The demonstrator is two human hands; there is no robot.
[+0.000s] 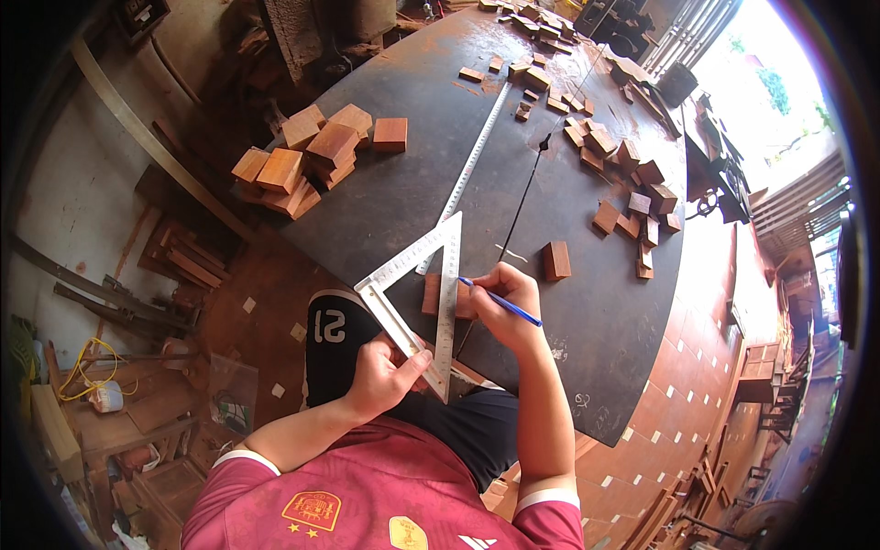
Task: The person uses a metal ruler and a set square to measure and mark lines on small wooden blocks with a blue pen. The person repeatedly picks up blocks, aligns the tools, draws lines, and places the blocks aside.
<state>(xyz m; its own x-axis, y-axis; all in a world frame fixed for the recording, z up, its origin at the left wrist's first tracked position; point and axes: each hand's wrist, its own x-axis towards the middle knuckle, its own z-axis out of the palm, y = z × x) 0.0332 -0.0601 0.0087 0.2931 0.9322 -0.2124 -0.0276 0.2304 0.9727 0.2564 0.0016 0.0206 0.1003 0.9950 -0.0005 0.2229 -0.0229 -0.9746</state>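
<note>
Two hands engaged: left hand [382, 376] pinches the metal triangle square [450, 275], right hand [504, 304] grips the blue pen [522, 314]; clean marking likely needs the square steady against the wooden block [431, 294].

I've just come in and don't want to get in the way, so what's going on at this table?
A person grips a metal triangle square by its lower edge with the left hand. The right hand holds a blue pen, its tip by the square's graduated long edge. A wooden block sits partly behind the square. On the dark table, a long ruler stretches away, with a pile of wooden blocks to its left and more scattered rightward.
</note>
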